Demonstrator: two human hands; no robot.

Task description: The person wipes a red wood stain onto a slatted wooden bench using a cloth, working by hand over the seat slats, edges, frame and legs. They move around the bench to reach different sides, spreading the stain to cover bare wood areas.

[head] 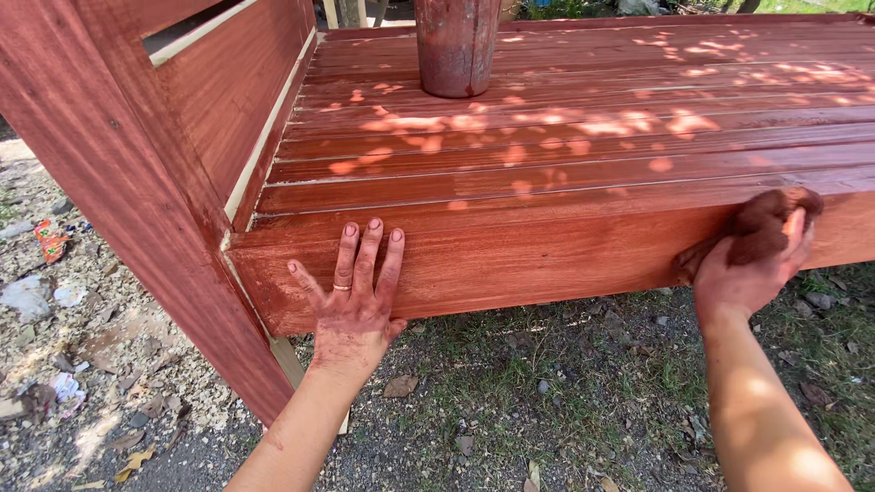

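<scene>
From the head view, the left hand (pixel 354 305) lies open, fingers spread flat on the red-stained side rail (pixel 547 260) of the wooden bed (pixel 583 137). The right hand (pixel 749 269) grips a stained rag (pixel 764 228) against the rail. A stained can (pixel 456 46) stands on the slats, contents hidden.

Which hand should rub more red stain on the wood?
Probably the right hand: it holds the stained rag against the side board. The left hand lies flat on that board, empty.
</scene>
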